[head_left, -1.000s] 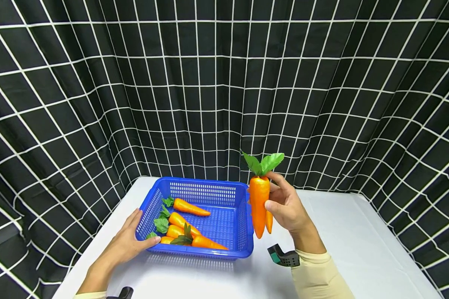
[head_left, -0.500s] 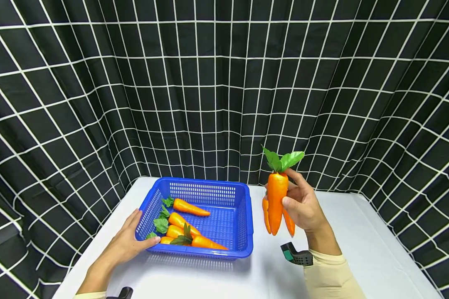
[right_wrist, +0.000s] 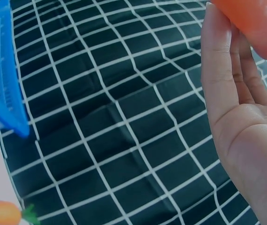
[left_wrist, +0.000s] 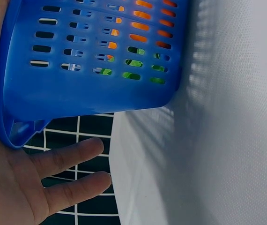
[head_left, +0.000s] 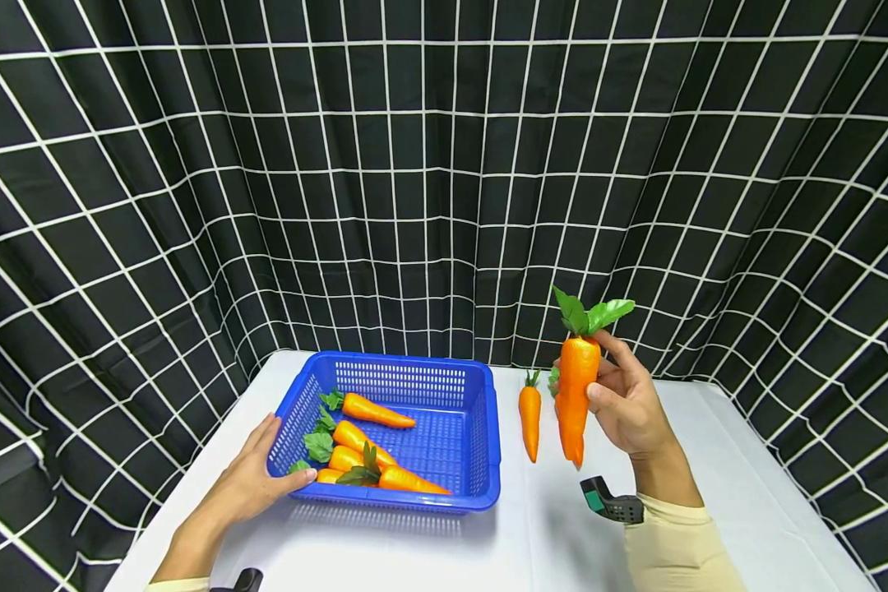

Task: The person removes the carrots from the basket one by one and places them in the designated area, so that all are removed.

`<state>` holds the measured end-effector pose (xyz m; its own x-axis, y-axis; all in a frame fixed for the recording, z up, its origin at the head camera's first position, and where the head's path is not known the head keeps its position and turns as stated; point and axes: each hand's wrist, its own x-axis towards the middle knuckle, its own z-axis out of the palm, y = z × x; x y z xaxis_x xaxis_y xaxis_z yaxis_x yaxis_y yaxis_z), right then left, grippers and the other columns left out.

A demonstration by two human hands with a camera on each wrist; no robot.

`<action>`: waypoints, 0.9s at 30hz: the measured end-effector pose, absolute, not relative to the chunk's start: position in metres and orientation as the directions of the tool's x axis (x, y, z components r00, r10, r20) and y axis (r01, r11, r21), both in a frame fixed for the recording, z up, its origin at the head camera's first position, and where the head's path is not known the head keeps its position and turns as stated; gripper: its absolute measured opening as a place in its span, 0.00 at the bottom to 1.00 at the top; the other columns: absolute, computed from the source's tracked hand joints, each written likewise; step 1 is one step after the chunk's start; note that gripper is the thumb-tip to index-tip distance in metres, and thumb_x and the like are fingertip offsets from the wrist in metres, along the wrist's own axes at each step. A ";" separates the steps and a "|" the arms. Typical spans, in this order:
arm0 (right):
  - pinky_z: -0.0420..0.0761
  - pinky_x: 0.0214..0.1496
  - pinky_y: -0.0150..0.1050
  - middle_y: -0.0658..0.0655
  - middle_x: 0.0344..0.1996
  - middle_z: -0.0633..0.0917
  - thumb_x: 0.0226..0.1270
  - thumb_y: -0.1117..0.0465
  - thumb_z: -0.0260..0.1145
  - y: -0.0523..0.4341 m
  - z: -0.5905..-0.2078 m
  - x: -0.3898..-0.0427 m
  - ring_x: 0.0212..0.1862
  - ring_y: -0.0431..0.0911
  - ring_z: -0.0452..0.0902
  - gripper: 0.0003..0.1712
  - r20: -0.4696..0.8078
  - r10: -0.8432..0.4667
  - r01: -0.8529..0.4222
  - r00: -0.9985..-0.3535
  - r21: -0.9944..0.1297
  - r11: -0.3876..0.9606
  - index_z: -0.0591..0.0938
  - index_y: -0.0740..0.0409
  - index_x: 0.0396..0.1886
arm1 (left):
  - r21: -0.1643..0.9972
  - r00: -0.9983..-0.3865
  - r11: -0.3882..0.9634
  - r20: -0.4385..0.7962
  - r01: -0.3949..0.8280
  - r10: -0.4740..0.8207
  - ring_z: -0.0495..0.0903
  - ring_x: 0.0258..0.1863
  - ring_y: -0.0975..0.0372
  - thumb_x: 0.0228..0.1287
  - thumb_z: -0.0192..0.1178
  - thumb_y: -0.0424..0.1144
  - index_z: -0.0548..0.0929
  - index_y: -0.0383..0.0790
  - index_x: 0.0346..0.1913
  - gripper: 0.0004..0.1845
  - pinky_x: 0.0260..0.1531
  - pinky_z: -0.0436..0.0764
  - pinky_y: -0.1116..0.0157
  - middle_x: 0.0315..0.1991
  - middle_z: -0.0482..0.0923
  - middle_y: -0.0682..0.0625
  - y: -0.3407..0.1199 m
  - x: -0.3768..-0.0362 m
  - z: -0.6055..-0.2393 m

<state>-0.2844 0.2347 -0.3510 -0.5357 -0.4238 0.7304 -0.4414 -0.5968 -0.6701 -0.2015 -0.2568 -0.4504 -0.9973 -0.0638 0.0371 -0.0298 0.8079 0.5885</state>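
I had my right hand [head_left: 629, 403] raised above the white table [head_left: 681, 485], thumb and fingers clamped round an orange plastic carrot with green leaves [head_left: 575, 386], held upright with its tip down. At its nine o'clock, just beside it, a smaller orange carrot [head_left: 529, 413] lay on the table. Further toward nine o'clock sat the blue perforated plastic basket [head_left: 481, 444] holding several orange carrots [head_left: 373, 411]. My left hand [head_left: 247, 481] lay against the basket's near left corner, fingers straight and relaxed. Black white-gridded cloth [head_left: 414, 181] hung behind.
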 end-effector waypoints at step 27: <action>0.80 0.47 0.47 0.64 0.52 0.79 0.68 0.81 0.47 0.300 -0.380 -0.303 0.45 0.57 0.83 0.35 0.590 -0.269 -0.408 -0.761 -0.758 -0.508 0.58 0.62 0.74 | 0.603 -0.997 0.797 0.048 -0.023 -0.065 0.48 0.69 0.35 0.51 0.67 0.64 0.47 0.33 0.76 0.61 0.61 0.53 0.35 0.75 0.41 0.36 -0.258 -0.203 -0.452</action>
<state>-0.3032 0.3005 -0.3799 -0.7614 -0.2687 0.5900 -0.4081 -0.5085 -0.7582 -0.2028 -0.2583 -0.4519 -0.9968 -0.0648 0.0476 -0.0230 0.7971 0.6034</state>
